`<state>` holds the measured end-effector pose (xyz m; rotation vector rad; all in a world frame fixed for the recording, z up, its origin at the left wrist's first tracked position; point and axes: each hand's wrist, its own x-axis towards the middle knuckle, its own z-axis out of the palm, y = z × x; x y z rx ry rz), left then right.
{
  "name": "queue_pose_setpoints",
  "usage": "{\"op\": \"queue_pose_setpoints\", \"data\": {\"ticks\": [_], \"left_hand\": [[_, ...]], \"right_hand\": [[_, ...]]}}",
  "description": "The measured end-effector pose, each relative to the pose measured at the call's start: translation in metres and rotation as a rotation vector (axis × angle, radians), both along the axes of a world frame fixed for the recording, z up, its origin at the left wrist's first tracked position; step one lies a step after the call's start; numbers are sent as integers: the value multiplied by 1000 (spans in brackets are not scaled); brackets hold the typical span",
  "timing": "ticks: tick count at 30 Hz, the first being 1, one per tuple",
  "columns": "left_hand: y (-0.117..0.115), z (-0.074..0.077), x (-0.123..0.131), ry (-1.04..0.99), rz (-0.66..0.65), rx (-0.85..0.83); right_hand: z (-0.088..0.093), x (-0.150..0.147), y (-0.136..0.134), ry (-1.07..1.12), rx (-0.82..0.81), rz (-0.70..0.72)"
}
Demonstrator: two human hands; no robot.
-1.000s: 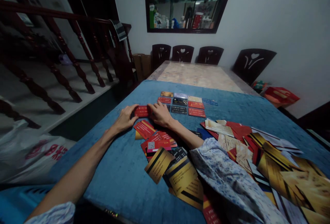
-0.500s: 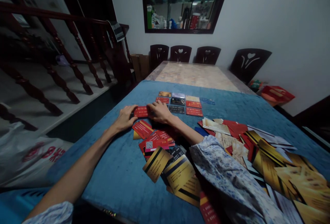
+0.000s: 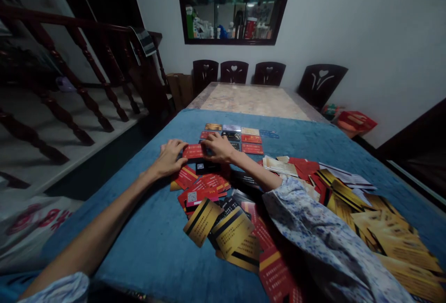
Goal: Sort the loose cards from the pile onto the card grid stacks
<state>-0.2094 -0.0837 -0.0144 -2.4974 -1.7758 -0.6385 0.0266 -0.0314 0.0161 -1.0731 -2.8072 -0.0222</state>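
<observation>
My left hand (image 3: 170, 158) grips the left end of a red card (image 3: 192, 152), thumb at its lower edge and fingers at the top. On the card's right end are the curled fingers of my right hand (image 3: 220, 148). Below it lies a black card (image 3: 205, 167) with a small square code, partly hidden. Just beyond, cards lie in rows: a gold card (image 3: 213, 127), a silver one (image 3: 232, 128), a cream one (image 3: 250, 131), a blue one (image 3: 269, 133), plus red and black ones. My right hand partly covers a black card (image 3: 236, 146) there.
Near my forearms spreads a loose pile of red, black and gold cards (image 3: 202, 221). A larger heap of gold cards (image 3: 390, 228) and papers lies to the right on the blue cloth (image 3: 146, 242). Chairs (image 3: 234, 71) stand beyond the table; a railing (image 3: 94, 84) runs on the left.
Both hands and the red card have shifted slightly right relative to the rows. The black card with the code now shows below them. The whole view has turned a little to the right.
</observation>
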Motion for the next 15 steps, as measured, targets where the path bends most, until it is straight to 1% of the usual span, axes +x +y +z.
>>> {"op": "queue_pose_setpoints", "data": {"ticks": [8, 15], "left_hand": [[13, 4, 32, 29, -79, -25], [24, 8, 63, 70, -116, -68]], "right_hand": [[1, 33, 6, -28, -2, -39], [1, 63, 10, -38, -27, -85]]}}
